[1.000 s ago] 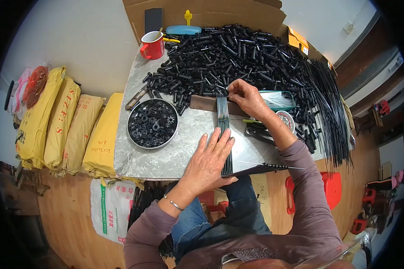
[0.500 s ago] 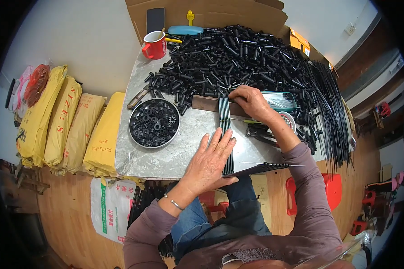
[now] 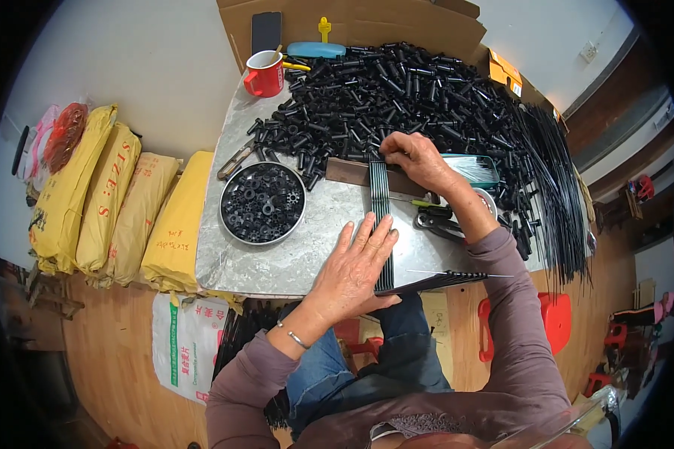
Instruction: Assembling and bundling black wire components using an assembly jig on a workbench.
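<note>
A row of thin dark rods (image 3: 380,196) with a greenish sheen lies side by side across the table's near half. My left hand (image 3: 353,263) rests flat over them with its fingers spread, its thumb by their near end at the table edge. At their far end, my right hand (image 3: 416,159) has its fingers curled and pinched together; what lies between the fingertips is hidden. The rods' far ends lie against a brown bar (image 3: 348,171) under my right hand. More dark rods (image 3: 445,280) fan out to the right along the near edge.
Black flanged plastic tubes (image 3: 382,97) cover the table's back. A round bowl (image 3: 228,232) of small black toothed rings stands left, a red mug (image 3: 264,75) behind it. Pliers (image 3: 439,224), a teal tray (image 3: 472,170) and long black rods (image 3: 558,194) lie right. Yellow sacks (image 3: 176,224) line the left.
The view has shifted slightly, so the table sits a little farther right. My right hand has moved slightly at the rods' far ends; my left hand stays flat on them.
</note>
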`<state>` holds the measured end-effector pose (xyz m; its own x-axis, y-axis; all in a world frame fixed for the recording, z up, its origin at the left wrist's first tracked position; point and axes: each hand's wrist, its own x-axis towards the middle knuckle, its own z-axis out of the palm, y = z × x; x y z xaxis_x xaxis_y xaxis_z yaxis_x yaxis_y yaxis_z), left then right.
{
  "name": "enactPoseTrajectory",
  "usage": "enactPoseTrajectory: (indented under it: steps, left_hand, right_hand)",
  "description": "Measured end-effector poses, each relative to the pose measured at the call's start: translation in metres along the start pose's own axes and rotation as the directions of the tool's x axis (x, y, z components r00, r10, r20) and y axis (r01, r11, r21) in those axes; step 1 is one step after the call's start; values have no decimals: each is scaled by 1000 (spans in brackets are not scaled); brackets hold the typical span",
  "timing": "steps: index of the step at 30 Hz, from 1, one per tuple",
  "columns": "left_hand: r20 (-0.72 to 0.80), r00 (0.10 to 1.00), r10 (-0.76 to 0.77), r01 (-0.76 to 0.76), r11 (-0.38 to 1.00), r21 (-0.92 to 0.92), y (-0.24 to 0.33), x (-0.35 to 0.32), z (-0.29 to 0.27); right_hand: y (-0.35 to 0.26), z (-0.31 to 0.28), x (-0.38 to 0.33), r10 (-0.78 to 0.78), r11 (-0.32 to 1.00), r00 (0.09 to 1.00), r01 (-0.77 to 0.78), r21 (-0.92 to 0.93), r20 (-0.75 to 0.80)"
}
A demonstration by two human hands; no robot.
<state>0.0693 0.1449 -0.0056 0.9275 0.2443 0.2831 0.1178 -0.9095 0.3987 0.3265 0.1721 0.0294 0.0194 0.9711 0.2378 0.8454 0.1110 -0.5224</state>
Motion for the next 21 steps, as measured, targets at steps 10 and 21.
enactPoseTrajectory:
  steps: [10,21]
  left_hand:
    - [-5,1000,-4,3,1000,-27,-1,-1,-1]
    - [-16,1000,22,-22,999,-36,0,0,0]
  right_hand:
    - [4,-5,-22,16,859,1000,-28,-511,-27]
    - [-1,11,-11,-103,943,982,47,-330,-156]
